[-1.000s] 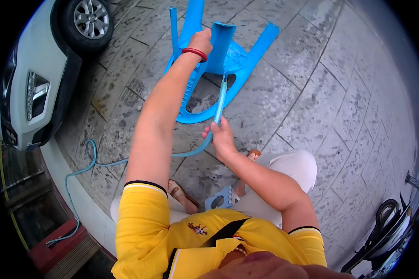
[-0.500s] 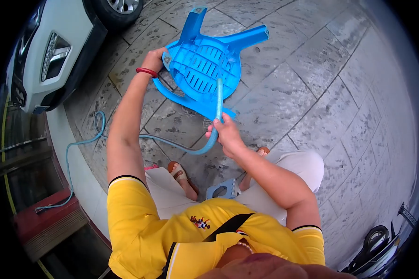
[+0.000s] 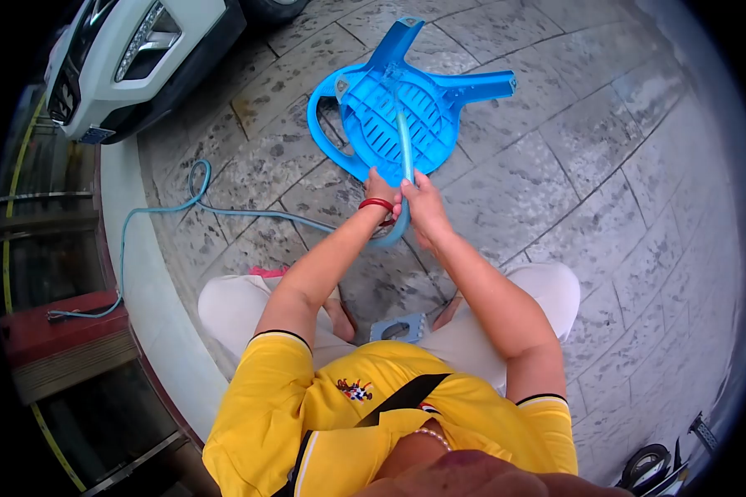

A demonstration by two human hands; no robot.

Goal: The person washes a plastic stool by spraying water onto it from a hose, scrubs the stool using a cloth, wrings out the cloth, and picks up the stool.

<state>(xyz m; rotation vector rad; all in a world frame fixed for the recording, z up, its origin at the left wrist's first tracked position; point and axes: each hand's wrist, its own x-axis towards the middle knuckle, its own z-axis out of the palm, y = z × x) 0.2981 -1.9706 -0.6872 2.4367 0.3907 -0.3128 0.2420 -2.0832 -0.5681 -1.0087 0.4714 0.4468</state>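
A blue plastic chair (image 3: 439, 124) lies tipped over on the paving, its slatted underside and legs facing me and a curved loop at its left. My right hand (image 3: 425, 207) is closed around a light blue hose (image 3: 404, 141), whose end points at the chair's underside. Water splashes near the base of the far leg. Beside it, my left hand (image 3: 380, 190), with a red bangle on the wrist, is closed at the chair's near edge, close to the hose. Its fingers are partly hidden.
The hose trails left across the stone paving (image 3: 522, 207) to a red step (image 3: 66, 327). A white car (image 3: 153, 58) stands at upper left. Between my feet is a small grey-blue stool (image 3: 398, 327). A wheeled vehicle (image 3: 646, 468) shows at lower right.
My left hand has left the chair's left leg and come to its near edge, next to my right hand. In view, the chair sits further right. Water now splashes at the far leg.
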